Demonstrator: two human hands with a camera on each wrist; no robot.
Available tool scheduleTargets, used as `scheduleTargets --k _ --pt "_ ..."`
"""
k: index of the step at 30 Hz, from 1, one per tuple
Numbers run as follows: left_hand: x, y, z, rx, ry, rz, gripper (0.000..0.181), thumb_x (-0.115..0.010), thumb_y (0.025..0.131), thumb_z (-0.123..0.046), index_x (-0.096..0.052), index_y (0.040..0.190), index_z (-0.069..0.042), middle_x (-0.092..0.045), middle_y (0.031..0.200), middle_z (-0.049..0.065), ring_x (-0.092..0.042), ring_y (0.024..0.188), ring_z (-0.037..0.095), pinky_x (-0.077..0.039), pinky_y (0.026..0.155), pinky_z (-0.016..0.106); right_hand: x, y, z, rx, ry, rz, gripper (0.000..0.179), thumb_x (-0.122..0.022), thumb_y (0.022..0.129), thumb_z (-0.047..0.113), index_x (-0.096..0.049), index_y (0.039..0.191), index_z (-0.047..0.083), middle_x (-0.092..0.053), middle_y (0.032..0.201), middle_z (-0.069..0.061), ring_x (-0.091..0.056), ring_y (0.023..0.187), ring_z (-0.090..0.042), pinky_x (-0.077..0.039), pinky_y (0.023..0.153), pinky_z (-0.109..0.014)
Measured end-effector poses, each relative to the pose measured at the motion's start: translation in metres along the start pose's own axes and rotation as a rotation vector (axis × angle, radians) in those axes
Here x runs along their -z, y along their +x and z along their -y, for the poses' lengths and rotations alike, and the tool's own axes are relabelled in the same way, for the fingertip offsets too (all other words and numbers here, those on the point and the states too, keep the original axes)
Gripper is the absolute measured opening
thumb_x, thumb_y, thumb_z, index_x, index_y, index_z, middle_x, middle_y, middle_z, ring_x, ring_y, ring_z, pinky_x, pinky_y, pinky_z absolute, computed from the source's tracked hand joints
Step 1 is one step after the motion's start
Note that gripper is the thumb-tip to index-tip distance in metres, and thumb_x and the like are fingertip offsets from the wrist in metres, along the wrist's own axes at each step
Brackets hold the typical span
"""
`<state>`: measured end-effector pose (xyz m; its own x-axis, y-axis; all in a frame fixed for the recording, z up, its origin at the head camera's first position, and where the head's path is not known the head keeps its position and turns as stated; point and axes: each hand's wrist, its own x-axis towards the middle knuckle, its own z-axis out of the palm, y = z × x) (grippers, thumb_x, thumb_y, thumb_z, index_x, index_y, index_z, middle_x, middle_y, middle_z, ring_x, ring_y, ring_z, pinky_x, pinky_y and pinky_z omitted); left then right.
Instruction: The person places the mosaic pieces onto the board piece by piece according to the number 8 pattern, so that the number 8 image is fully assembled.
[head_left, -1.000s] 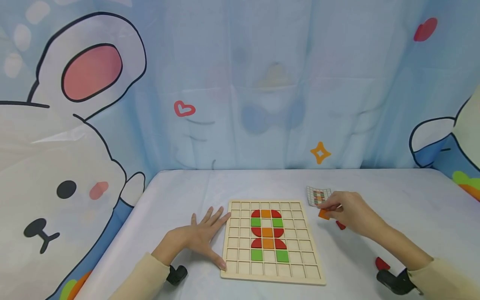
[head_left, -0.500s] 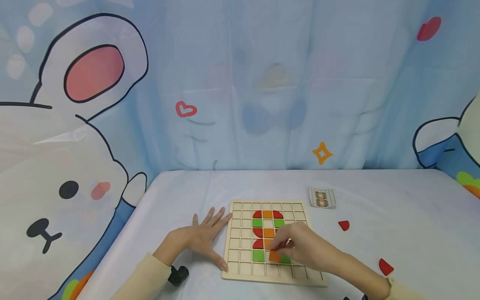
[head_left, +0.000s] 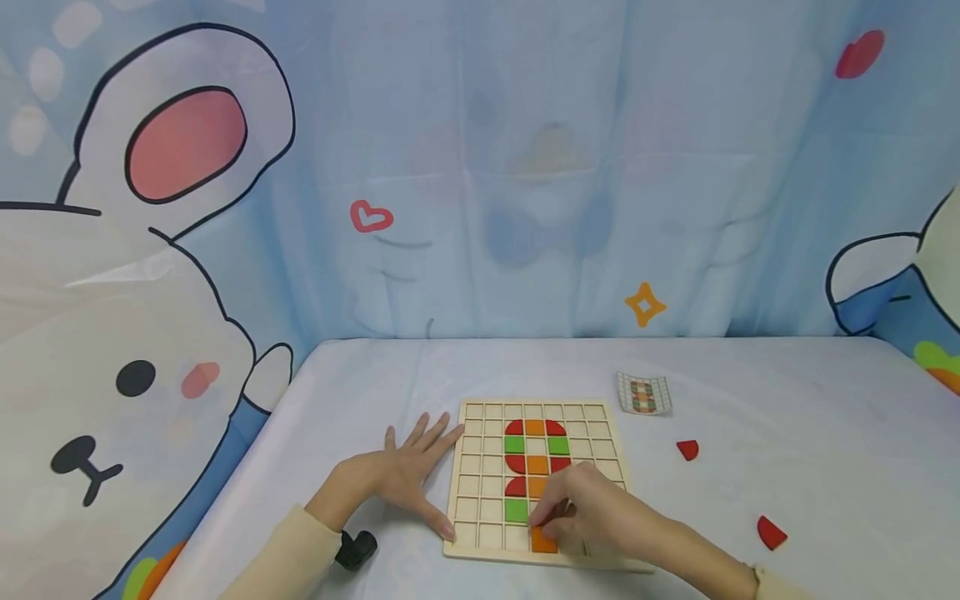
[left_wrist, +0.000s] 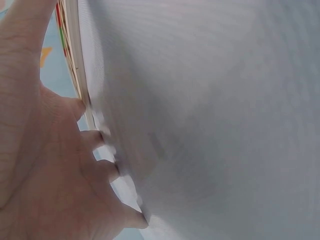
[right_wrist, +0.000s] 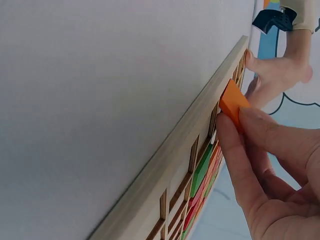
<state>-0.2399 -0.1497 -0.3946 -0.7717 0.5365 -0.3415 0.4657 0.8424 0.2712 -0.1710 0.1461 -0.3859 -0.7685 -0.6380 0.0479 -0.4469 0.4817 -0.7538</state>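
My right hand (head_left: 592,512) pinches an orange square tile (head_left: 543,540) between thumb and fingers, over the front row of a wooden grid board (head_left: 480,554). In the right wrist view the orange tile (right_wrist: 232,102) is tilted against the board's slots. With fingers spread, my left hand (head_left: 401,479) rests at the board's left edge, thumb near the front corner. Set in the middle columns are orange squares (head_left: 536,465), red rounded pieces (head_left: 515,463) and green squares (head_left: 516,510). My right hand hides part of the lower right of this pattern.
A small printed pattern card (head_left: 643,395) lies beyond the board's right corner. Two loose red pieces, a nearer one (head_left: 771,532) and a farther one (head_left: 687,450), lie on the white cloth right of the board. A printed curtain (head_left: 540,250) hangs behind the table.
My right hand has carried the orange tile from the area by the card, left onto the board and then toward its front row. My left hand has stayed at the board's edge.
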Motion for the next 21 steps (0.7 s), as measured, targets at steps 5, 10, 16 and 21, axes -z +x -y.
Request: scheduleTargets --k 5,10,16,21 --pt "-0.001 0.001 0.001 0.003 0.004 0.004 0.132 -0.087 0.076 -0.063 -0.004 0.17 -0.024 0.006 0.177 0.009 0.01 0.161 0.035 0.001 0.118 0.078 -0.004 0.001 0.001 -0.017 -0.057 -0.014 0.014 -0.085 0.084 -0.001 -0.085 0.089 0.011 -0.076 0.085 0.003 -0.061 0.08 0.0 -0.056 0.076 -0.022" --pt "0.001 0.001 0.0 0.002 0.002 0.002 0.132 -0.088 0.076 -0.063 -0.004 0.17 -0.024 0.005 0.177 0.009 0.01 0.161 0.036 0.001 0.118 0.077 -0.008 0.001 0.004 -0.025 -0.119 -0.048 0.017 -0.084 0.083 -0.005 -0.085 0.086 0.011 -0.069 0.082 0.013 -0.057 0.078 -0.001 -0.055 0.074 -0.022" --pt "0.001 0.001 0.001 0.004 0.008 0.002 0.133 -0.088 0.075 -0.064 -0.004 0.17 -0.025 0.006 0.177 0.009 0.01 0.161 0.035 0.001 0.118 0.077 -0.013 0.001 0.008 0.008 -0.225 -0.09 0.017 -0.086 0.08 -0.007 -0.085 0.084 0.01 -0.067 0.08 0.014 -0.057 0.077 -0.001 -0.055 0.071 -0.022" --pt "0.0 0.0 -0.001 -0.001 -0.002 0.006 0.133 -0.088 0.076 -0.063 -0.003 0.17 -0.022 0.006 0.176 0.009 0.01 0.161 0.037 0.001 0.117 0.078 -0.016 0.001 0.012 -0.028 -0.26 -0.108 0.016 -0.087 0.079 -0.006 -0.085 0.082 0.01 -0.065 0.077 0.014 -0.056 0.075 -0.001 -0.054 0.07 -0.023"
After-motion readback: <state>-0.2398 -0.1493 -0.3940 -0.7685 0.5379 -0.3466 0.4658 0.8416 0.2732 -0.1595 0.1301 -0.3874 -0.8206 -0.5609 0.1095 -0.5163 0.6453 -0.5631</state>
